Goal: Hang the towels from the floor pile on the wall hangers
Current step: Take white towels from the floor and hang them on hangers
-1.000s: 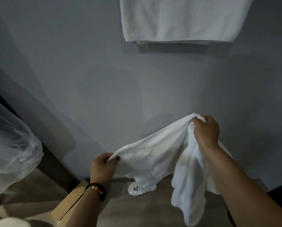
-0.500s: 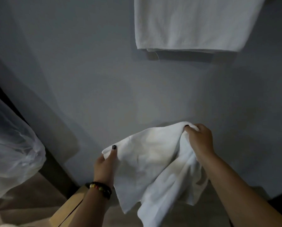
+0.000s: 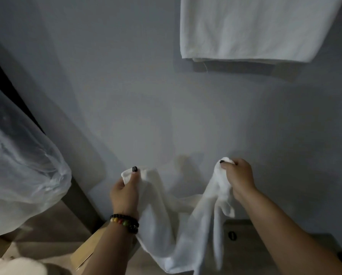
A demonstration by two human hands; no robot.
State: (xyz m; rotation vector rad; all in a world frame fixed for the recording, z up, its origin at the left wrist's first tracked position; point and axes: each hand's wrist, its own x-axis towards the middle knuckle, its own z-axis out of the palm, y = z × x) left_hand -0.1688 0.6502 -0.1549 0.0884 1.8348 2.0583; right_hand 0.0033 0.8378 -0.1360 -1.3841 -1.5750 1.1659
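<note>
Left hand (image 3: 124, 195), beaded bracelet (image 3: 125, 223) at the wrist, pinches one upper corner of a white towel (image 3: 178, 231) under its thumb. Right hand (image 3: 238, 178), at 3 o'clock from the left and well apart, grips the opposite corner in curled fingers. Towel sags between them before the grey wall (image 3: 126, 96). At 1 o'clock, a second white towel (image 3: 251, 28) hangs on the wall. At 9 o'clock, a clear plastic bag (image 3: 21, 165).

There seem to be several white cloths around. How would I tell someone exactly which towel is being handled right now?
Start at the grey wall and look down toward its foot. There a white towel sags between two hands, the left hand with a bead bracelet and the right hand each pinching an upper corner. Unlike the flat folded towel hanging high on the wall, this one is limp, crumpled and held.
</note>
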